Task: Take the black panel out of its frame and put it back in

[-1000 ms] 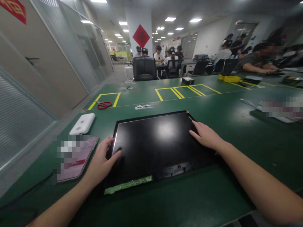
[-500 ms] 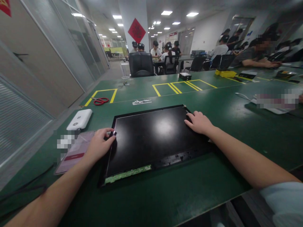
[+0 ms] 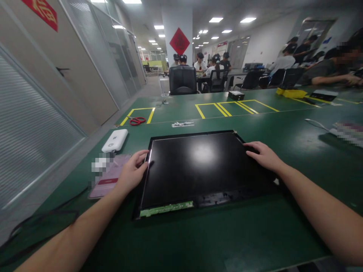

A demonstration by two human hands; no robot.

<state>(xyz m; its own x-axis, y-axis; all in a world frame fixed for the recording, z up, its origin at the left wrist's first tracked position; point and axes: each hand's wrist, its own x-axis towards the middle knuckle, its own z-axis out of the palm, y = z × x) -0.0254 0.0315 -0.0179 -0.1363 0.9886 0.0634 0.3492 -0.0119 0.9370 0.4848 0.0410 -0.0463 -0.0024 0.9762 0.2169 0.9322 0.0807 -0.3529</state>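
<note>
A black LCD panel lies screen up on the green table, its surface reflecting a ceiling light. Along its front left edge runs a green circuit strip. My left hand grips the panel's left edge, thumb and fingers bent around it. At the opposite side my right hand holds the right edge, its thumb and fingers close together there; what its fingertips do under the rim is hidden. A pinkish flat case lies just left of my left hand, partly behind the wrist.
Beyond the case sits a white box-like device. Red-handled scissors and small white scraps lie behind the panel. Yellow tape marks the table. A black cable runs at left. People sit farther back.
The panel has turned slightly and now lies straighter to the tape lines. My right hand has shifted from over the screen outward to its right edge. The view has swung left.
</note>
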